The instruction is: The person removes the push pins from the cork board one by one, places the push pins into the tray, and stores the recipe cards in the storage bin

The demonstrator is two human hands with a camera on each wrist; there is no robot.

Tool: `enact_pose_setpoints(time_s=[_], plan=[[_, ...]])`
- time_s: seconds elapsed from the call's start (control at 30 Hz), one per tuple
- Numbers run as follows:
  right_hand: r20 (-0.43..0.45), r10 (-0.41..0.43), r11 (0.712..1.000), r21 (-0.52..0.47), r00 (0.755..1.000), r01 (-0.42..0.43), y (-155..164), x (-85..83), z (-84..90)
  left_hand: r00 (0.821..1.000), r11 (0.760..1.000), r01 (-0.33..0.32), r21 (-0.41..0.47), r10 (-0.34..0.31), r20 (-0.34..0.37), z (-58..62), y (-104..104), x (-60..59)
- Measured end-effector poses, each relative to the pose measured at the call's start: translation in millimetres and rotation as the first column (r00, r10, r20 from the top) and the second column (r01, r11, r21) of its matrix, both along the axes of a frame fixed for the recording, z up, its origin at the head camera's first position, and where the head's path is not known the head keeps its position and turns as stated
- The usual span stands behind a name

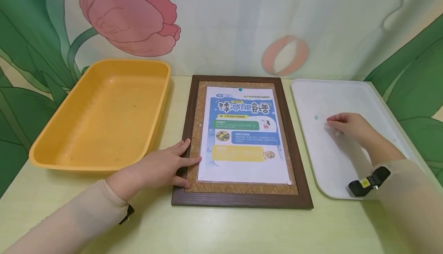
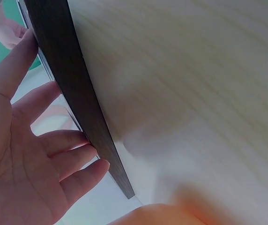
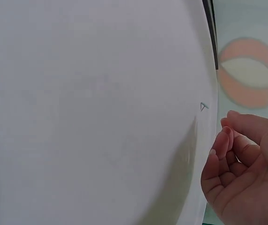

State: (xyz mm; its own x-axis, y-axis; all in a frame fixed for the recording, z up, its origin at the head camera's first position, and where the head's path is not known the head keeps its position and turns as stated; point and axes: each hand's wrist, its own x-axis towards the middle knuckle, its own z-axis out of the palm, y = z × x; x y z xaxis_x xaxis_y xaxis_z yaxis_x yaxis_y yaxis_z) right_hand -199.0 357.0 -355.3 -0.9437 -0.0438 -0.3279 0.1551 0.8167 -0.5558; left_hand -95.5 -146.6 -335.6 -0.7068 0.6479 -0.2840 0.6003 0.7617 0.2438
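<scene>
A dark wooden frame with a cork board lies on the table. On the cork is a printed poster, with a green pushpin at its top and a white pushpin at its lower right corner. My left hand rests with spread fingers on the frame's left side; the fingertips touch the dark edge. Over the white tray, my right hand has thumb and index tip together, with nothing visible between them. A small green pushpin lies just left of those fingertips.
An orange-yellow plastic basin stands to the left of the frame. The pale table runs along the front. Behind everything hangs a curtain printed with flowers and leaves. Dark bands sit at both wrists.
</scene>
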Motion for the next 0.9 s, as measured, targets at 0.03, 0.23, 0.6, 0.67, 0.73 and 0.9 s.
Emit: enact_pose_setpoints(time_s=[0.03, 0.23, 0.6, 0.67, 0.73, 0.9], plan=[[-0.003, 0.005, 1.0, -0.001, 1.0, -0.005, 0.0, 2.5, 0.1, 1.0, 1.0, 0.003, -0.001, -0.003, -0.004, 0.3, 0.1, 0.2], [-0.032, 0.046, 0.999, -0.021, 0.998, -0.046, -1.6, 16.7, 1.0, 1.0, 1.0, 0.005, -0.011, -0.005, -0.014, -0.6, 0.1, 1.1], [-0.02, 0.06, 0.997, -0.04, 0.998, -0.06, -7.4, 32.3, 14.8, 1.0, 0.999, -0.022, -0.027, 0.023, 0.009, -0.2, 1.5, -0.5], [-0.018, 0.064, 0.997, -0.047, 0.998, -0.064, -9.8, 33.6, 16.2, 1.0, 0.999, -0.026, -0.029, 0.026, 0.012, -0.6, 0.7, -0.6], [-0.014, 0.069, 0.996, -0.054, 0.998, -0.069, -11.8, 35.4, 17.3, 0.999, 0.999, -0.033, -0.022, 0.033, 0.019, -0.9, 0.7, -0.9], [-0.019, 0.09, 0.994, -0.066, 0.996, -0.091, -17.5, 42.5, 18.7, 0.998, 0.999, -0.052, -0.006, 0.052, 0.025, 0.1, 1.8, -1.0]])
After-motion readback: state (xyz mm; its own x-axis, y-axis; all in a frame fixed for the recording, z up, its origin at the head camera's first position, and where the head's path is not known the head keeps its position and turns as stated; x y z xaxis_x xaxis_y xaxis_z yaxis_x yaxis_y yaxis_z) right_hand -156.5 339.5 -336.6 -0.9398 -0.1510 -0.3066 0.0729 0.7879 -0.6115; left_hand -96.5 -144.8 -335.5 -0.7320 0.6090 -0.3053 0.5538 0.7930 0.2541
